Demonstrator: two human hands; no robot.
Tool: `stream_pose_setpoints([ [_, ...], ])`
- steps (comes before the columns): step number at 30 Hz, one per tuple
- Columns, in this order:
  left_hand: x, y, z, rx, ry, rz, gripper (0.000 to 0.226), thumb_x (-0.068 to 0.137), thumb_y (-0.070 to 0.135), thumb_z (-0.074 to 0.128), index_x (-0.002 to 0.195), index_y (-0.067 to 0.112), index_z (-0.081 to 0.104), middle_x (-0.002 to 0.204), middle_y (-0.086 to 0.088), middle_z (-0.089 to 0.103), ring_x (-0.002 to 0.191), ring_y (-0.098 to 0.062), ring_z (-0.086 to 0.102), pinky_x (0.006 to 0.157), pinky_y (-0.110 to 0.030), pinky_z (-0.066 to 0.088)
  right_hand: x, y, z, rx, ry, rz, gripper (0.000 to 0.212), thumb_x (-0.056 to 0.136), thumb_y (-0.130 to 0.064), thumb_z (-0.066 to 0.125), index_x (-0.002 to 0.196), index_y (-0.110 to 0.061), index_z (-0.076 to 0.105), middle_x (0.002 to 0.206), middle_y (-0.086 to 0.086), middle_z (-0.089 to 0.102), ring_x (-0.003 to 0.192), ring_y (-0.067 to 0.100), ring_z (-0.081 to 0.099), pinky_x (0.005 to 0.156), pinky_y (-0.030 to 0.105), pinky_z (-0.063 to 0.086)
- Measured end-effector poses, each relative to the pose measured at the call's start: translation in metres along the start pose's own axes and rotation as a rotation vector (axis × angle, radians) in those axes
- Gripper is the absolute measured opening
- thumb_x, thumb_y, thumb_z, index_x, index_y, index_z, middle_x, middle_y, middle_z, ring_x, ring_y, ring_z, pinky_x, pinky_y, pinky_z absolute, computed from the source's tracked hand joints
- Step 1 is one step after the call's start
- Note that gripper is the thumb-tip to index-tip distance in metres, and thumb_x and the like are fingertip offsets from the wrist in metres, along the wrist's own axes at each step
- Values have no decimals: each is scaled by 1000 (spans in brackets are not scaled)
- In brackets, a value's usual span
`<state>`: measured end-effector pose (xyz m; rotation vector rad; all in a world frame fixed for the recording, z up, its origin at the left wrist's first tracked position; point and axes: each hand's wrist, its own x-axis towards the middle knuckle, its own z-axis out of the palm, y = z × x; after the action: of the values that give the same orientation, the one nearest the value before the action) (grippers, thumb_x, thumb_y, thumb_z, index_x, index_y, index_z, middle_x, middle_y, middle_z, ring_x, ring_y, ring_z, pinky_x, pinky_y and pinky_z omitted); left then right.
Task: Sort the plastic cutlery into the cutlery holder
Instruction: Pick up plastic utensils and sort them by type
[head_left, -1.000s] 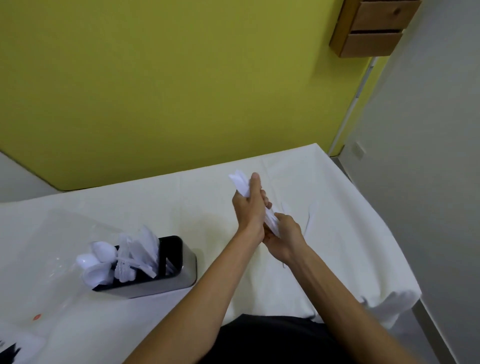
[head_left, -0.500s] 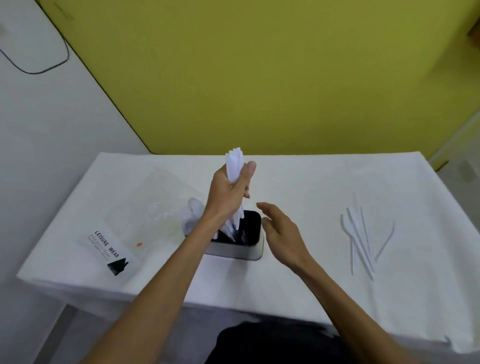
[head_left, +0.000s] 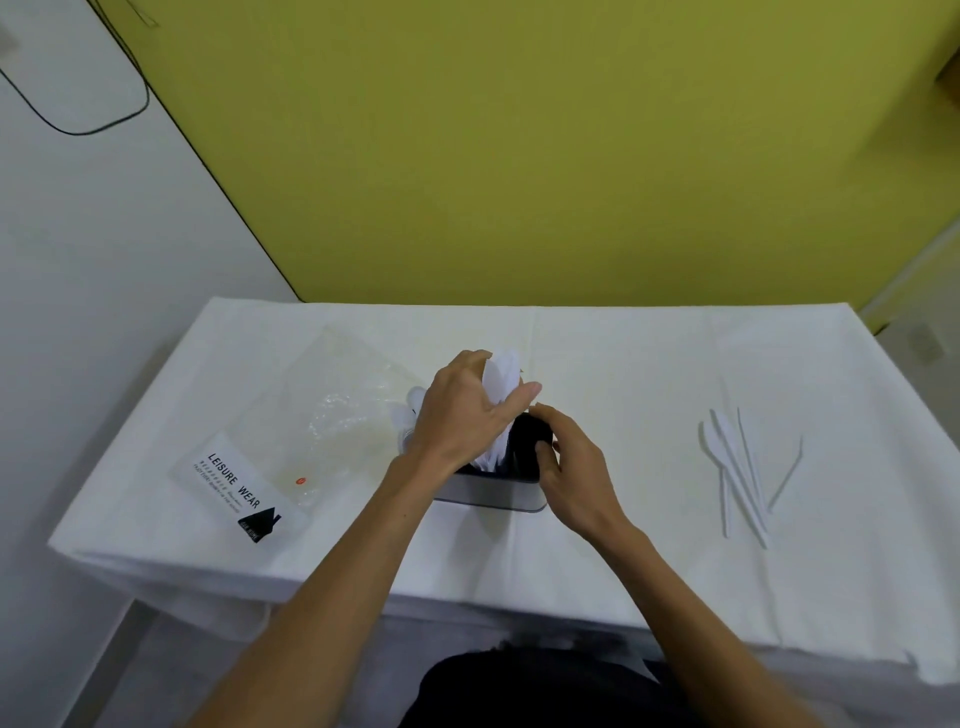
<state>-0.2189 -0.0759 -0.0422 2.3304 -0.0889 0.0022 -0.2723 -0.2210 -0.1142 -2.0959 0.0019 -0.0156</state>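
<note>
Head view of a table covered in a white cloth (head_left: 597, 561), set against a yellow-green wall (head_left: 519, 156). Near the middle of the table stands the cutlery holder (head_left: 493, 491), a metal-sided box with a dark interior. The left hand (head_left: 462, 415) is above the holder, its fingers and thumb closed around a bundle of white plastic knives (head_left: 498, 387); the broad ends rise above the hand and the lower ends reach down into the holder's dark opening, though which compartment they enter cannot be told. The right hand (head_left: 571, 467) is at the holder's right end, fingers curled with the tips at its rim; whether they press on the rim or merely touch it cannot be told. Behind the left hand, white spoons (head_left: 410, 410) show at the holder's left side, mostly hidden. To the right, well apart from the holder, a small group of loose white cutlery (head_left: 737, 467) lies flat on the cloth, the pieces lying close together and partly crossing, with one thin piece (head_left: 787, 480) slightly apart on their right. To the left of the holder lies a clear plastic bag (head_left: 332, 410) with a white label (head_left: 234, 488) printed "LEISURE WEAR". A dark cable (head_left: 104, 124) hangs on the white wall at upper left.
</note>
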Motion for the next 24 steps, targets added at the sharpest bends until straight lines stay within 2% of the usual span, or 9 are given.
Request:
stream_pose_setpoints([
  [1, 0, 0, -3, 9, -24, 3, 45, 78, 59, 71, 99, 20, 71, 104, 1, 68, 100, -20, 63, 87, -43, 53, 0, 0, 1, -2, 10, 6, 42, 98, -1, 44, 136, -14, 53, 134, -2, 59, 119, 15, 56, 100, 19, 39],
  [4, -1, 0, -10, 23, -60, 8, 17, 79, 49, 76, 80, 35, 67, 101, 3, 69, 100, -17, 63, 87, -40, 52, -1, -2, 3, 4, 37, 28, 43, 97, 0, 44, 136, -15, 54, 134, -4, 59, 117, 11, 55, 98, 15, 38],
  [7, 0, 3, -13, 27, -122, 12, 14, 78, 43, 78, 80, 33, 68, 97, 6, 71, 95, -12, 64, 82, -31, 51, -2, -5, 4, 28, 62, 47, 44, 97, 0, 44, 135, -18, 55, 131, -7, 61, 110, 4, 54, 96, 15, 40],
  [11, 6, 5, -20, -44, -192, -32, 28, 74, 42, 83, 95, 26, 73, 95, 10, 74, 92, -8, 67, 79, -25, 54, -1, -6, 7, 28, 83, 61, 44, 96, 0, 45, 134, -19, 56, 128, -8, 62, 108, 2, 53, 96, 17, 41],
  [15, 14, 3, -31, -24, -255, -30, 22, 71, 41, 86, 81, 25, 75, 94, 12, 76, 95, -13, 68, 84, -36, 56, 1, -4, 9, 23, 100, 70, 42, 96, -1, 45, 133, -18, 57, 129, -7, 63, 115, 9, 57, 102, 28, 47],
  [18, 15, 0, -35, 11, -264, 9, 20, 69, 43, 84, 79, 28, 75, 97, 17, 75, 99, -14, 67, 85, -37, 56, 1, -3, 11, 4, 112, 71, 41, 96, -1, 46, 132, -16, 57, 129, -5, 63, 115, 12, 58, 101, 31, 48],
  [20, 14, -3, -36, 7, -239, 31, 24, 70, 41, 85, 88, 30, 75, 98, 15, 74, 94, -10, 67, 83, -33, 55, 2, -4, 12, -7, 114, 76, 41, 96, -1, 45, 133, -16, 57, 129, -5, 63, 116, 14, 57, 101, 30, 47],
  [22, 11, -3, -34, -51, -196, 81, 38, 71, 36, 87, 105, 32, 70, 104, 16, 73, 100, -3, 65, 86, -25, 51, 3, -4, 13, -22, 115, 80, 42, 96, -1, 43, 133, -16, 56, 130, -4, 62, 116, 14, 57, 100, 26, 45],
  [24, 9, -3, -30, -156, -146, 127, 50, 70, 29, 89, 114, 30, 65, 108, 16, 73, 108, 2, 64, 92, -23, 49, 4, -4, 14, -33, 112, 84, 42, 97, -1, 42, 134, -15, 55, 130, -4, 62, 116, 14, 57, 98, 21, 41],
])
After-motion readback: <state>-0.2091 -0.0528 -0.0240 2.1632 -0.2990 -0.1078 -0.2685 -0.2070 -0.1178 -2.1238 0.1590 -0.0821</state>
